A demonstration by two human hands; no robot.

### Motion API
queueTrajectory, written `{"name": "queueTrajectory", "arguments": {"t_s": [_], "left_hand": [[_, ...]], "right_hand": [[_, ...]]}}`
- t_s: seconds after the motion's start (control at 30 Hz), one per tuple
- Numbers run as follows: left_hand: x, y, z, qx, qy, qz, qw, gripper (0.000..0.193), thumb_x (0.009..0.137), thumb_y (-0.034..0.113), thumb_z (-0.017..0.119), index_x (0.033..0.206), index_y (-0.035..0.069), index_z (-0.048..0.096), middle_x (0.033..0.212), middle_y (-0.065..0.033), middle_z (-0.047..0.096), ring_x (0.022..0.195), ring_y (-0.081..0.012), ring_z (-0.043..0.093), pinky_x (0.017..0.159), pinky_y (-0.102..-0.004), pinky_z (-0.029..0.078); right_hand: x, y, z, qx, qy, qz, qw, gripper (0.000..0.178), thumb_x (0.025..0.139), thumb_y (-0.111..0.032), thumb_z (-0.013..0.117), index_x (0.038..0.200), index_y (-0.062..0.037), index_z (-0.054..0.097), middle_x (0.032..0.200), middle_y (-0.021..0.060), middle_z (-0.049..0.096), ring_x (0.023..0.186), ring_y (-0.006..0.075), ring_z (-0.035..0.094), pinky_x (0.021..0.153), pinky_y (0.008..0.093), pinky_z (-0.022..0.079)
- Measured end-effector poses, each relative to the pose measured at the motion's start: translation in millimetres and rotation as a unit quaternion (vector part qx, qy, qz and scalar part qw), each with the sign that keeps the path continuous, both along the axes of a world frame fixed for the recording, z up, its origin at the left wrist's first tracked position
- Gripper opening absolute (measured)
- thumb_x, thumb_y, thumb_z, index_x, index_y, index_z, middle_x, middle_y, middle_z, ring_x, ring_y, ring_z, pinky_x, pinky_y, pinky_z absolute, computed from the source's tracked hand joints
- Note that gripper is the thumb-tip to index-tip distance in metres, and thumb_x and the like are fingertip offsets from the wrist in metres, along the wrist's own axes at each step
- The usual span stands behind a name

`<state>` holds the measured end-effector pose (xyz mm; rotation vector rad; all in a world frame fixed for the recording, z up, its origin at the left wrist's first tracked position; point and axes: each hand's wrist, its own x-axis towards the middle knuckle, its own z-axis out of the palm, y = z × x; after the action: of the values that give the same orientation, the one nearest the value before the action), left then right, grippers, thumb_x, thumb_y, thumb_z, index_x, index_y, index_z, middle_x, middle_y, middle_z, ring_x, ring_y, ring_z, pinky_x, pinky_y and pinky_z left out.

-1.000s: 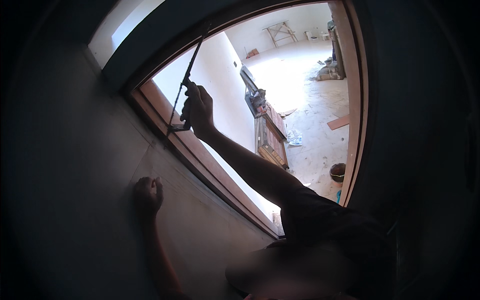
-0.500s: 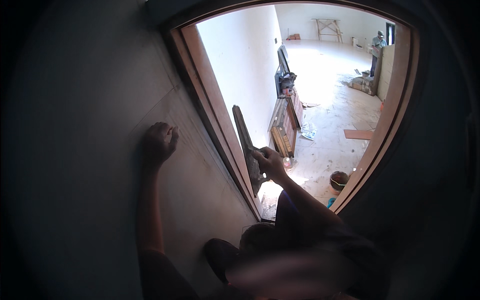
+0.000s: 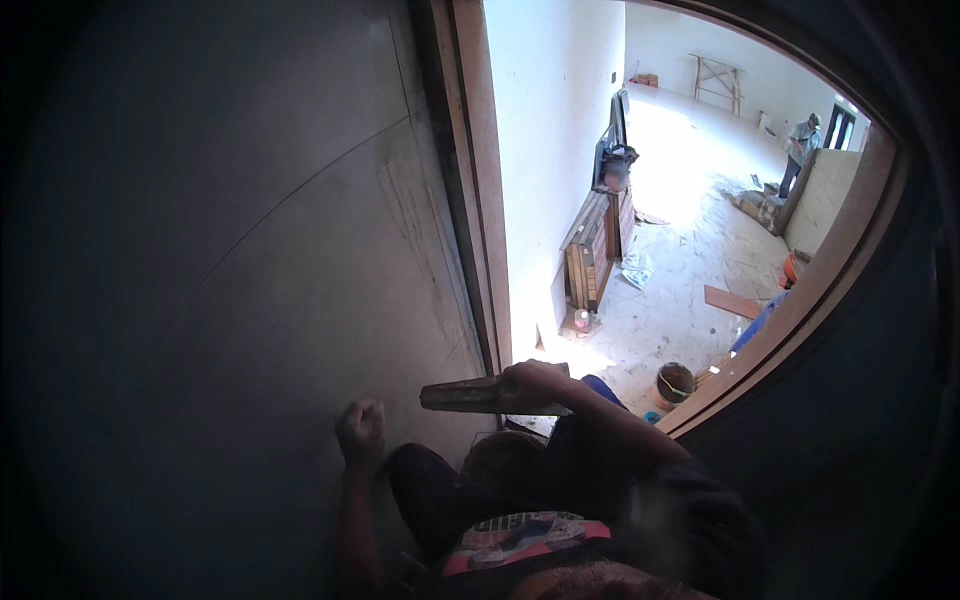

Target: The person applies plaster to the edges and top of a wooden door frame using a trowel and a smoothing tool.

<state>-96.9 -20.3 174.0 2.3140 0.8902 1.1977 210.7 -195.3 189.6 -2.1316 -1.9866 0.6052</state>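
Observation:
My right hand (image 3: 535,385) is wrapped round a long, narrow wooden float (image 3: 462,395), worn and greyish brown. It lies nearly level in front of the lower door frame, one end pointing left. Part of the float is hidden under my fingers. My left hand (image 3: 362,430) is closed, low beside the grey wall (image 3: 330,270); the dimness hides whatever may be inside it. Faint smears and a thin curved line mark the wall above that hand.
A wooden door frame (image 3: 478,180) borders the opening. Beyond it, stacked wooden frames (image 3: 590,250) lean on the white wall. A bucket (image 3: 675,384) and a reddish board (image 3: 732,301) are on the floor. Another person (image 3: 800,150) stands far right, beside a pale panel.
The float has swung from steeply upright to nearly level, lower down, as my right hand dropped. My left hand has moved down the wall. The view has shifted, showing more wall above.

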Motion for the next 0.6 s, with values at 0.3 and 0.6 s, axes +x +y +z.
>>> {"name": "queueTrajectory", "arguments": {"t_s": [0.3,0.6], "left_hand": [[22,-90,-56,-0.351,-0.022,-0.005,0.936,0.019,0.087,0.016,0.069,0.093,-0.001,0.067,0.08,-0.0119,0.068,0.074,-0.0182,0.064,0.073,-0.0317,0.052],[130,-80,31,-0.187,-0.182,-0.105,0.96,0.023,0.09,0.017,0.067,0.106,0.0,0.064,0.095,-0.0106,0.067,0.083,-0.0182,0.064,0.075,-0.0318,0.052]], "right_hand": [[-24,-6,-8,0.147,0.234,-0.16,0.948,0.043,0.085,-0.036,0.067,0.109,-0.0004,0.065,0.094,0.0185,0.069,0.087,0.0291,0.068,0.078,0.0381,0.053],[-47,-21,26,0.326,0.2,-0.225,0.896,0.037,0.086,-0.028,0.072,0.104,0.0018,0.061,0.089,0.009,0.067,0.082,0.0133,0.063,0.072,0.0319,0.051]]}}
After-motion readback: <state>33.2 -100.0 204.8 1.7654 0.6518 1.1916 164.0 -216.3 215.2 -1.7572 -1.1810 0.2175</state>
